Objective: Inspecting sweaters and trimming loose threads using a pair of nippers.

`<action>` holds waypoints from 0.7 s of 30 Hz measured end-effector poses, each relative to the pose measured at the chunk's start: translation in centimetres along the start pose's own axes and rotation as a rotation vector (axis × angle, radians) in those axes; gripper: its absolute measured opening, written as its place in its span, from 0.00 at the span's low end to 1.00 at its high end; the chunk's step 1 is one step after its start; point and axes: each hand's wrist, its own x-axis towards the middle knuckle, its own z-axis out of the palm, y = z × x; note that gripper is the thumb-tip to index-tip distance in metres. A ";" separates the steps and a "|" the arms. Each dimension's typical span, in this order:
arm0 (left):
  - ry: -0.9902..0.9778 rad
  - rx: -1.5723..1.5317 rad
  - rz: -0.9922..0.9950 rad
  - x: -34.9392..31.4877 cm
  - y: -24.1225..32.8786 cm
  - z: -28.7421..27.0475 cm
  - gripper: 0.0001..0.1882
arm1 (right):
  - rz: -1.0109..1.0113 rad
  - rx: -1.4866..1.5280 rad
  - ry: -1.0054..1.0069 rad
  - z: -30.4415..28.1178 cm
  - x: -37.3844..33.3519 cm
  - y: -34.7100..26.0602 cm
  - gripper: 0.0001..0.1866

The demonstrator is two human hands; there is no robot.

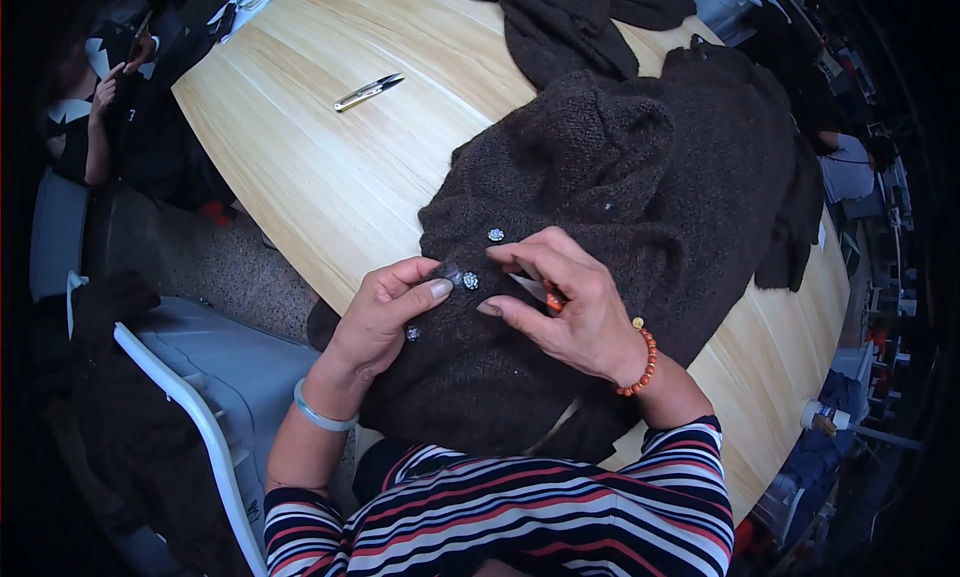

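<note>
A dark brown knitted cardigan (560, 367) is spread over the table edge and toward my lap. My left hand (385, 312) pinches its edge between thumb and forefinger, right beside a sparkly round button (471, 281). Another such button (496, 235) sits farther up, and a third button (412, 333) lies nearer, by my left wrist. My right hand (565, 292) hovers just right of the middle button, thumb and forefinger apart. Its curled other fingers hold a small tool with an orange part (554, 299); most of it is hidden in the palm.
Metal thread snips (368, 93) lie on the pale wooden table (310, 57). More dark knitwear (570, 22) covers the far side. At my left stands a grey plastic bin (230, 352) with dark knitwear over its side. A person (110, 107) is at the far left.
</note>
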 end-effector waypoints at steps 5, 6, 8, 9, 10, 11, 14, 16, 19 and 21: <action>-0.031 0.034 0.054 -0.3 -0.2 0.2 0.10 | -0.030 0.024 -0.006 2.1 0.5 0.8 0.17; -0.023 0.032 0.059 -0.4 -0.2 0.1 0.10 | -0.029 0.062 -0.001 2.2 0.6 1.0 0.15; -0.015 0.029 0.066 -0.5 -0.2 0.1 0.10 | -0.030 0.098 0.003 2.0 0.6 1.4 0.12; -0.022 0.029 0.066 -0.5 -0.2 0.0 0.10 | 0.013 0.151 -0.010 1.8 0.6 1.6 0.10; -0.029 0.031 0.066 -0.5 -0.2 0.0 0.10 | 0.056 0.203 -0.022 1.6 0.5 1.7 0.08; -0.033 0.028 0.064 -0.5 -0.2 0.1 0.10 | 0.077 0.221 -0.036 1.6 0.6 1.8 0.06; -0.008 -0.001 0.054 -0.4 -0.3 0.2 0.10 | 0.114 0.289 -0.030 1.5 0.6 2.1 0.05; -0.010 -0.012 0.042 -0.5 -0.2 0.2 0.10 | 0.171 0.329 -0.012 1.3 0.5 2.1 0.04; 0.015 -0.037 0.017 -0.6 -0.2 0.1 0.11 | 0.187 0.307 0.064 1.1 0.6 1.7 0.05; 0.023 -0.024 0.035 -0.6 -0.2 0.1 0.11 | 0.121 0.100 0.090 1.1 0.5 1.2 0.09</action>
